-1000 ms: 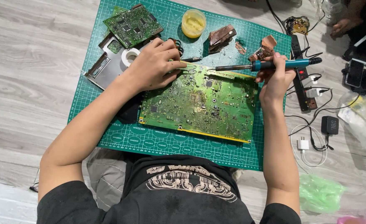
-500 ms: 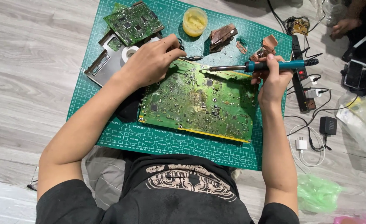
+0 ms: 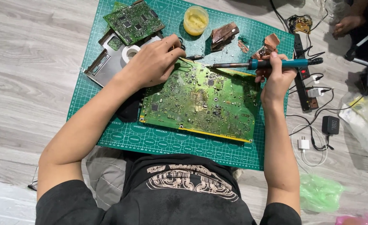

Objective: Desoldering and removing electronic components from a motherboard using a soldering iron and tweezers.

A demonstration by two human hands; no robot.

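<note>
Grey wood floor (image 3: 29,50) carries a green cutting mat (image 3: 167,143), and the person sits at its near edge.

The right hand (image 3: 275,79) is closed in a fist-like grip around the teal handle of a soldering iron (image 3: 267,63). The iron lies nearly level, its long axis running left to right across the far edge of the mat, with the cord end to the right and the tip pointing left. The tip sits at the far edge of the large green board (image 3: 200,102), close to the left hand.

The left hand (image 3: 154,62) rests curled on the board's far left corner, fingers drawn together around a small dark tool (image 3: 194,57); exactly what it pinches cannot be told. The board lies flat in the middle of the mat, long side running left to right, slightly skewed.

To work this joint well, the tip seems best held steady on one spot with the right wrist braced, the left hand pressing the board down so it cannot slide.

Further out lie a smaller board (image 3: 134,21), a yellow pot (image 3: 195,19), copper scraps (image 3: 224,34) and a power strip (image 3: 302,79).
</note>
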